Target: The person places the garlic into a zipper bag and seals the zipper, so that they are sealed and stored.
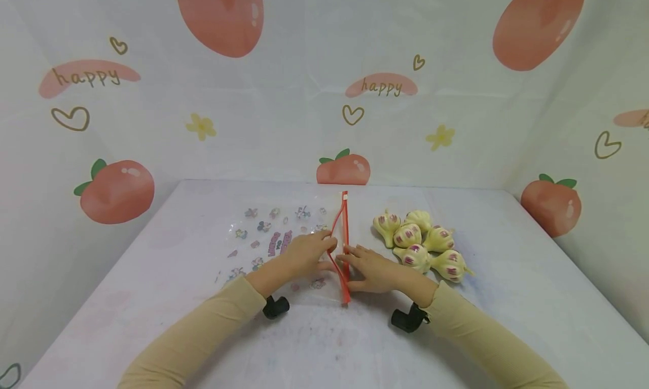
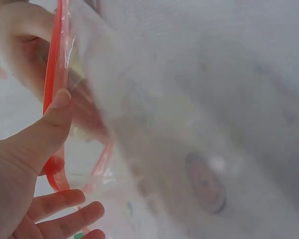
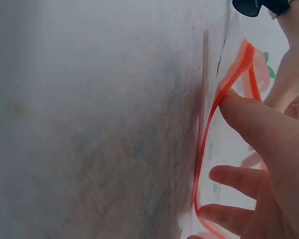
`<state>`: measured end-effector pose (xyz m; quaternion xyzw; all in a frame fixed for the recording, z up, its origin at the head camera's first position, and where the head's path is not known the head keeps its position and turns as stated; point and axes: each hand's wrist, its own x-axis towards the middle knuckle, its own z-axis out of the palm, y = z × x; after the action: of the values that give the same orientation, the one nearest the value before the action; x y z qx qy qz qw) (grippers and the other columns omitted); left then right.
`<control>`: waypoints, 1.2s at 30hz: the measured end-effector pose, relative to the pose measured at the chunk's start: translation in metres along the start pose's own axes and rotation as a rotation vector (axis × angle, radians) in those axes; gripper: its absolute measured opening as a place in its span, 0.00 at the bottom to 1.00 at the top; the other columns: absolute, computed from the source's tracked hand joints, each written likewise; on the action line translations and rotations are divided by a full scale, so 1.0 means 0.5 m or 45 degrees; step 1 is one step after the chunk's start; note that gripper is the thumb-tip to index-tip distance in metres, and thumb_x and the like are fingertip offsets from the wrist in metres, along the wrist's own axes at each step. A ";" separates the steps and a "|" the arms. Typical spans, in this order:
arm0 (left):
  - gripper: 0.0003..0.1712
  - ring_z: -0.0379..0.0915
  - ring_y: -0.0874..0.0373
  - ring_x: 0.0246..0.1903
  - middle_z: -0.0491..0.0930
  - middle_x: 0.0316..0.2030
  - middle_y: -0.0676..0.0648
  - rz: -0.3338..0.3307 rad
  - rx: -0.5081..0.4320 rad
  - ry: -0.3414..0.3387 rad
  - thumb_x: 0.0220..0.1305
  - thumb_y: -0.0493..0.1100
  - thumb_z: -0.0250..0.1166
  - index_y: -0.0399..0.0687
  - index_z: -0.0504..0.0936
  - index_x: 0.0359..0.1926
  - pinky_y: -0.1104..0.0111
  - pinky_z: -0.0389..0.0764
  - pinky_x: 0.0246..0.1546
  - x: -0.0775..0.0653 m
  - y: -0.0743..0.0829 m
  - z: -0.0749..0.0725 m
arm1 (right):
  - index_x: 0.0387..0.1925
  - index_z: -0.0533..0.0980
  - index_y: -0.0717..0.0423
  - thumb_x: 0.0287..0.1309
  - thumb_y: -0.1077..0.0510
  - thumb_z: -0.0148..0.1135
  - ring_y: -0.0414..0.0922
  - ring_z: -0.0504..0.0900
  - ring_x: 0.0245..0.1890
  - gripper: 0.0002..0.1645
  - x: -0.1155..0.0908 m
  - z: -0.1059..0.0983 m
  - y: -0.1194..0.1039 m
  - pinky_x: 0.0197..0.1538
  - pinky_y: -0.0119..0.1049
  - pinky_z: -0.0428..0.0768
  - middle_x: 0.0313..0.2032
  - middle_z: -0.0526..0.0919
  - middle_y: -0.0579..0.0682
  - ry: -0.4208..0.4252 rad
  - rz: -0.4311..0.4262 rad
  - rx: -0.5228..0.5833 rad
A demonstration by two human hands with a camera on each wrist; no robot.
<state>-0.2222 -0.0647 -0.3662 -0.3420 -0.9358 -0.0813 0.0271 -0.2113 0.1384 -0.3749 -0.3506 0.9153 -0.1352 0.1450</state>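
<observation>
One see-through plastic bag with cartoon prints and pink lettering, lying flat at the centre of the head view, its mouth toward the right of the frame. One red closure strip along that mouth, its two edges parted into a narrow gap, the left edge bowed outward. One left hand, at centre over the bag: thumb and forefinger in a light pinch on the strip's bowed edge, the remaining fingers spread in the left wrist view. One right hand, just right of centre: fingers fairly straight and parted, thumb and a fingertip touching the strip's other edge, no closed grip. Six garlic bulbs, pale with purple markings, clustered right of centre, near the right hand and apart from the bag. Two beige sleeves, entering from lower left and lower right. Two black wrist devices, one below each wrist. One pale table, filling the lower half. One white backdrop, across the upper half, printed with red fruit, yellow flowers, heart outlines and the word "happy".
</observation>
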 end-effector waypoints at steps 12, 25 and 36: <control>0.21 0.75 0.58 0.25 0.81 0.42 0.49 0.183 0.143 0.335 0.47 0.56 0.71 0.51 0.72 0.31 0.69 0.78 0.31 -0.015 -0.017 -0.040 | 0.65 0.64 0.55 0.56 0.47 0.63 0.68 0.54 0.68 0.38 -0.002 -0.006 0.001 0.66 0.59 0.59 0.70 0.56 0.61 -0.030 0.056 0.071; 0.15 0.73 0.61 0.23 0.81 0.34 0.54 0.244 0.175 0.396 0.49 0.50 0.70 0.50 0.74 0.33 0.71 0.77 0.31 -0.021 -0.037 -0.082 | 0.65 0.63 0.55 0.54 0.43 0.64 0.67 0.54 0.69 0.41 -0.002 -0.018 0.005 0.67 0.58 0.58 0.69 0.57 0.61 -0.071 0.074 0.059; 0.15 0.67 0.61 0.18 0.81 0.29 0.54 0.286 0.139 0.479 0.51 0.44 0.71 0.50 0.73 0.35 0.73 0.74 0.25 -0.020 -0.040 -0.103 | 0.64 0.63 0.60 0.54 0.48 0.65 0.69 0.55 0.67 0.40 0.002 -0.022 0.009 0.67 0.58 0.58 0.69 0.57 0.64 -0.064 0.064 0.058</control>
<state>-0.2278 -0.0947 -0.3193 -0.4210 -0.8733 -0.0891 0.2286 -0.2190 0.1426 -0.3665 -0.3275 0.9166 -0.1435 0.1791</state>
